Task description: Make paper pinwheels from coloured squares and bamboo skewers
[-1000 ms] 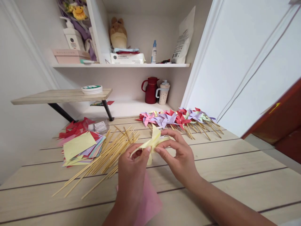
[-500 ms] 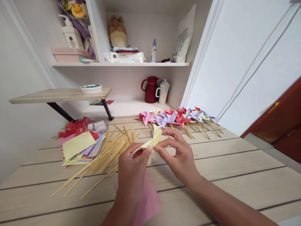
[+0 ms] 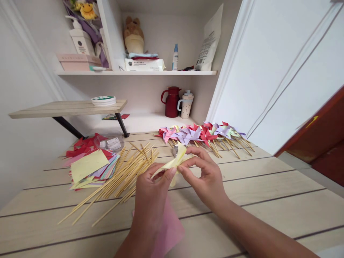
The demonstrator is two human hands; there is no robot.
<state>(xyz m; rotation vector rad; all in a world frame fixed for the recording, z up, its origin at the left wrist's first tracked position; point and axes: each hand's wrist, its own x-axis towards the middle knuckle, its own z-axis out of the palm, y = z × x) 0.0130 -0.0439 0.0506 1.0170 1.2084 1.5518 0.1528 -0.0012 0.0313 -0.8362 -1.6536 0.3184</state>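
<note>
Both of my hands pinch a folded pale yellow paper piece (image 3: pixel 175 161) just above the wooden table (image 3: pixel 268 193). My left hand (image 3: pixel 152 200) grips its near left end and my right hand (image 3: pixel 205 179) grips its right side, fingertips almost touching. A pink paper sheet (image 3: pixel 172 229) lies on the table under my left wrist. A loose pile of wooden sticks (image 3: pixel 120 177) lies just left of my hands.
A stack of coloured paper squares (image 3: pixel 90 166) lies at the left. Several finished paper pinwheels on sticks (image 3: pixel 201 135) lie in a row at the back. A red jug (image 3: pixel 171 102) and a cup (image 3: pixel 186 104) stand by the wall, below a shelf (image 3: pixel 134 73).
My fingers have drawn closer together on the yellow paper and pressed its upper flap lower. The view has shifted slightly.
</note>
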